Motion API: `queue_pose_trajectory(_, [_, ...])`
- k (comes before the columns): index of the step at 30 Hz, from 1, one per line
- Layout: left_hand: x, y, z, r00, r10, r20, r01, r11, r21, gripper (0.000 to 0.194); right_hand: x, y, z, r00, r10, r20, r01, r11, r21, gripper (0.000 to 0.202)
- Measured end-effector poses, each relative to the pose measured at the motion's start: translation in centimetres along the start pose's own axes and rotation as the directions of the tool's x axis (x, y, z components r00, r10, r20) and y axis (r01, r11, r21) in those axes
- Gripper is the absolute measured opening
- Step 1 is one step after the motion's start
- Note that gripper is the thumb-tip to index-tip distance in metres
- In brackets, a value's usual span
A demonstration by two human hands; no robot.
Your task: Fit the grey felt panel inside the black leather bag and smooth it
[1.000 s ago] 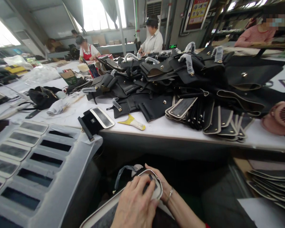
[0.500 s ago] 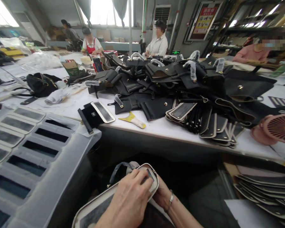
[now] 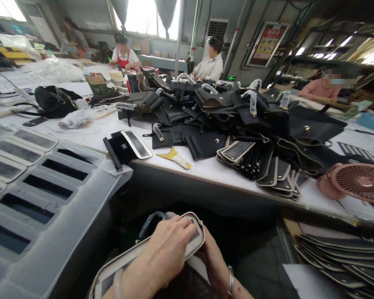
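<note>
Head view: long grey panel (image 3: 124,265) with pale rim across the lap, axis running lower left to upper right. Left hand (image 3: 165,253) pressed flat on top near its rounded end; right hand (image 3: 212,257) cupped beneath, probably gripping the edge.

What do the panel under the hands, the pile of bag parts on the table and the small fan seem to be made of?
The panel under the left hand and right hand: stiff board or leather-like sheet, dark grey face, pale matte edge. The pile of bag parts: black leather or imitation leather, grained with a soft sheen, and brass-coloured studs. The fan: pink moulded plastic, judging by its thin grille ribs.
</note>
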State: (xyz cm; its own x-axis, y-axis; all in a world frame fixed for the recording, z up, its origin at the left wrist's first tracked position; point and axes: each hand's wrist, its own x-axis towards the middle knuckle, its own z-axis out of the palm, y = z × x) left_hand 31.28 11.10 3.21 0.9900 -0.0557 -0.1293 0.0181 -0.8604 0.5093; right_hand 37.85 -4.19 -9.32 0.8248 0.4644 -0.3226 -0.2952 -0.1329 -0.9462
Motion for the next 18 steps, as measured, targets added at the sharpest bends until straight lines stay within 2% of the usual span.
queue_pose_trajectory(4, [1.4, -0.8, -1.1, 0.993, -0.099, -0.069, 0.099, 0.995, -0.005, 0.037, -0.7, -2.1, -1.2, 0.998, -0.048, -0.03, 0.044, 0.99, -0.134, 0.054])
queue_pose_trajectory(8, [3.8, -1.8, -1.5, 0.991, -0.112, -0.072, 0.108, 0.993, -0.053, 0.037, -1.3, -4.2, -1.2, 0.988, -0.154, -0.008, 0.144, 0.941, -0.305, 0.047])
queue_pose_trajectory(13, [6.1, -3.9, -1.6, 0.999, -0.045, -0.011, 0.043, 0.989, -0.139, 0.031, -1.4, -4.7, -0.6, 0.974, -0.224, -0.016, 0.199, 0.894, -0.402, 0.04])
queue_pose_trajectory(18, [6.7, -6.1, -0.8, 0.995, 0.044, 0.085, -0.016, 0.954, -0.299, 0.032, -1.2, -4.1, -0.7, 0.981, -0.194, 0.006, 0.18, 0.897, -0.403, 0.039])
